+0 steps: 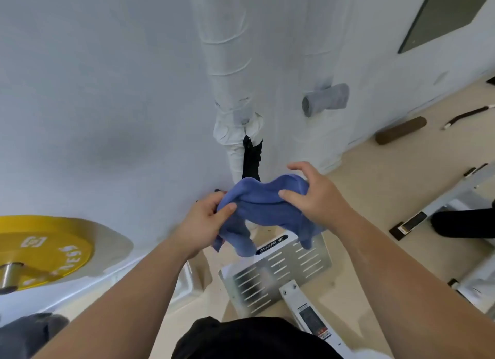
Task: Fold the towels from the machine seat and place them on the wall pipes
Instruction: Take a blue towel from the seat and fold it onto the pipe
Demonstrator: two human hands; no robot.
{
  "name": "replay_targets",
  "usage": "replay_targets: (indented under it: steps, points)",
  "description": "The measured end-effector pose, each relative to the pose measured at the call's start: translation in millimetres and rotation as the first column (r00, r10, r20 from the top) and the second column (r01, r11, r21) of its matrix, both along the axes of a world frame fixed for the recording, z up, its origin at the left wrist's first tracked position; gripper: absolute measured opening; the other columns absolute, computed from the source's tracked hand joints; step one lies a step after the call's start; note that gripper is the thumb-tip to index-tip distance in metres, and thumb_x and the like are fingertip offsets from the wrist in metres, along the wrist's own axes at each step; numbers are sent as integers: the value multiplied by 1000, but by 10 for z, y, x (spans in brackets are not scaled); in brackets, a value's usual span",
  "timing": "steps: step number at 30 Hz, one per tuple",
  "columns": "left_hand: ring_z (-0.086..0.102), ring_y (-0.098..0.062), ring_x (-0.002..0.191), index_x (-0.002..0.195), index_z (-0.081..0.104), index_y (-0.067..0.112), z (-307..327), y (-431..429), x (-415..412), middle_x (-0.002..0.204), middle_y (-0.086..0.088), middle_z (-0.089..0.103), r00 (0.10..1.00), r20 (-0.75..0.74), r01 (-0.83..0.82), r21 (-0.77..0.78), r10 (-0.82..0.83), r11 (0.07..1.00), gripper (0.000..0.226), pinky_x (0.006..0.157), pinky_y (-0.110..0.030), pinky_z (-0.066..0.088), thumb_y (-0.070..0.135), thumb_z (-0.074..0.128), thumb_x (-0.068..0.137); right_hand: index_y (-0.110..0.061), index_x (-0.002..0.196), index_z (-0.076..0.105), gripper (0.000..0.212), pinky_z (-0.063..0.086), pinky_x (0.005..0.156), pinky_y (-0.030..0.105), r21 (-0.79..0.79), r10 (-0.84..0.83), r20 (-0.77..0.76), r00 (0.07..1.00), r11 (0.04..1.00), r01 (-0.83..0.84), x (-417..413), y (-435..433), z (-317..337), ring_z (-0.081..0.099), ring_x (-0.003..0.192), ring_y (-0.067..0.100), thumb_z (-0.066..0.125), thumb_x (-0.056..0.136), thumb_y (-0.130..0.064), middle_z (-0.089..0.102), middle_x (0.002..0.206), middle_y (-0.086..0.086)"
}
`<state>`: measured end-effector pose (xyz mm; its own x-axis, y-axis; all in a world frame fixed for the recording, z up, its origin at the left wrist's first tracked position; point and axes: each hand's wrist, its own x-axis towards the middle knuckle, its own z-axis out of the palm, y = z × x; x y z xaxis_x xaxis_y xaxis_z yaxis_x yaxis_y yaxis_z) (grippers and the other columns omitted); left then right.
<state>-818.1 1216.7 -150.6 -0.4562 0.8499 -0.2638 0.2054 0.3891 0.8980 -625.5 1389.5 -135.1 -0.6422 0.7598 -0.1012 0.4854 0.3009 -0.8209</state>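
Crumpled blue terry towel (267,207) held mid-air near white wall; left hand (206,220) grip pinches one end, right hand (314,198) grip other

The beige floor (375,187) carried a slotted metal footplate (284,273), a brown foam roller (401,130) near the wall and a dark strap (467,116) beyond it. A rolled grey towel (325,99) sat on a white wall pipe (316,139).
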Motion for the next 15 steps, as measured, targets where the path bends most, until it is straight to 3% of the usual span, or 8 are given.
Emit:
replay_targets:
  steps: [2,4,6,7,9,10,12,15]
  points:
    - [51,-34,50,92,60,3,254,148,49,69,-20,58,996,-49,82,45,-80,996,19,45,-42,46,18,56,103,-55,144,39,70,43,92,11,-44,126,0,992,991,-126,-67,-68,-25,58,107,-9,77,86,-37,59,119,-33]
    - [46,-24,59,91,59,1,440,271,57,70,-26,52,984,-50,173,60,-171,983,17,55,-41,40,15,58,101,-53,147,38,69,40,90,2,-112,206,-107,973,970,-218,-213,-213,-15,53,113,-20,72,93,-29,56,125,-36]
    - [49,-25,63,92,61,2,563,339,18,73,-32,55,971,-35,239,69,-237,969,14,59,-41,41,14,61,99,-38,138,56,46,47,91,9,-136,248,-170,954,953,-272,-372,-318,-11,59,115,-9,63,98,-16,66,125,-16]
    - [53,-24,62,91,62,4,594,353,-34,78,-33,59,966,-58,256,67,-252,964,13,60,-39,44,15,65,97,-27,126,66,31,52,91,19,-96,244,-175,954,960,-263,-448,-353,-13,65,111,3,60,99,-14,71,118,-6]
    - [56,-18,63,84,65,9,590,344,-199,77,-21,65,958,-134,261,50,-252,964,13,63,-33,48,15,75,88,-12,106,70,21,54,88,45,-22,177,-184,967,983,-184,-578,-409,-15,67,98,25,55,96,-23,73,100,11]
    - [55,-16,64,80,65,12,537,324,-309,73,-16,65,959,-140,255,34,-248,966,15,65,-33,47,14,79,84,-9,99,68,20,53,84,51,-26,103,-196,975,994,-110,-622,-420,-3,66,92,30,54,95,-23,71,93,15]
    - [53,-17,63,71,64,20,412,247,-510,67,-8,60,971,-52,233,-11,-233,972,20,64,-36,45,14,81,80,-8,91,65,17,53,76,48,-39,-74,-203,976,997,67,-681,-385,8,63,79,30,54,99,-17,68,85,16]
    - [55,-25,61,69,64,21,170,117,-714,63,-5,66,978,65,201,-91,-196,975,22,62,-40,44,17,76,87,-12,87,67,20,50,71,36,-116,-234,-181,955,970,216,-707,-316,63,59,69,15,53,99,-20,66,77,4]
